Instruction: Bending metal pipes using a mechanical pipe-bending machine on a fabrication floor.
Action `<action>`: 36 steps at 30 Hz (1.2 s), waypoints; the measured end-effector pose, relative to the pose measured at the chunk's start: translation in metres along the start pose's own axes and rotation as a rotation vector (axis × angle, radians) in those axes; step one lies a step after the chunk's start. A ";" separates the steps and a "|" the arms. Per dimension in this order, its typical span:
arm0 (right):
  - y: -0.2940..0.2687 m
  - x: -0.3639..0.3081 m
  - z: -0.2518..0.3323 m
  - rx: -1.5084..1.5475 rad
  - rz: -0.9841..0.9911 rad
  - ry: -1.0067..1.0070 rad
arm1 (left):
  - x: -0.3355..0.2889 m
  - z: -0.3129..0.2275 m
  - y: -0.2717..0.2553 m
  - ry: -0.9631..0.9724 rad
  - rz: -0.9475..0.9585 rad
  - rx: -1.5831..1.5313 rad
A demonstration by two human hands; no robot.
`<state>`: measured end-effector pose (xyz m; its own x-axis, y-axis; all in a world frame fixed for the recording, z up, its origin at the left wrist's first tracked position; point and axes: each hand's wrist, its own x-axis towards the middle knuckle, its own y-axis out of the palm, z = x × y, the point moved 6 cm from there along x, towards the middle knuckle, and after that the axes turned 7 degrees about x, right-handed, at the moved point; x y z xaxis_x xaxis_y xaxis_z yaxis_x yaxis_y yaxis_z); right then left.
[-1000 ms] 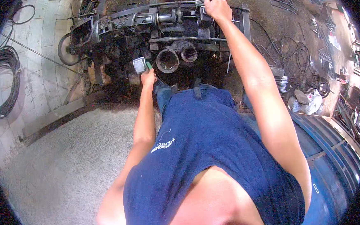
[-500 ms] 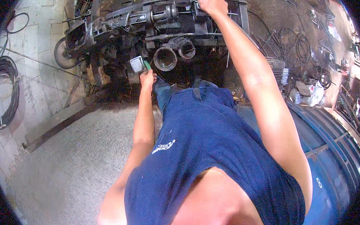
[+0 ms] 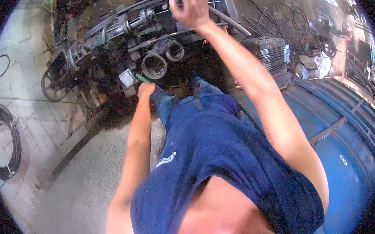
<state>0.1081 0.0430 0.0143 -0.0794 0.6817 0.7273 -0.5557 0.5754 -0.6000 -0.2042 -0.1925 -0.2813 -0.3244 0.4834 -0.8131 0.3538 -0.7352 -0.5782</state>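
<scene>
My right hand (image 3: 193, 7) is at the upper edge, over a long grey metal rod (image 3: 231, 21) that slants down to the right. Its thumb stands apart from the fingers, which look stretched out and partly leave the picture. The rod passes beneath the hand. My left hand (image 3: 146, 90) is closed, with its fingers around the near end of a green handle (image 3: 143, 78). Beside that handle is a small pale grey box (image 3: 127, 77). A dark, greasy machine (image 3: 124, 28) spans the space in front of me.
Two round metal cups or pipe mouths (image 3: 154, 66) sit at the machine's near side. A stack of thin metal pieces (image 3: 274, 60) lies to the right, near a blue metal panel (image 3: 321, 121). Coiled black cable (image 3: 15, 147) rests on the left floor.
The view has shifted, so the machine appears farther left and tilted. My right hand was wrapped round the rod and now looks loosened over it. My left hand remains at the green handle.
</scene>
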 end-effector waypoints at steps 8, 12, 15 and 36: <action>-0.032 -0.257 -0.067 -0.010 0.457 0.870 | -0.092 -0.001 -0.063 0.375 -0.366 -0.292; -0.023 -0.313 -0.117 -0.120 0.587 1.487 | -0.127 0.009 -0.065 0.338 -0.340 -0.294; 0.009 -0.332 -0.137 0.074 0.492 1.452 | -0.140 0.011 -0.075 0.331 -0.284 -0.300; -0.097 -0.335 0.097 0.321 0.351 1.482 | -0.055 0.117 -0.264 0.853 -0.469 -0.254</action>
<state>0.1081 -0.2852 -0.1391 0.5126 0.6887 -0.5127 -0.8479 0.3120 -0.4286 -0.3831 -0.0803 -0.0760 0.2228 0.9500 -0.2188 0.5603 -0.3084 -0.7688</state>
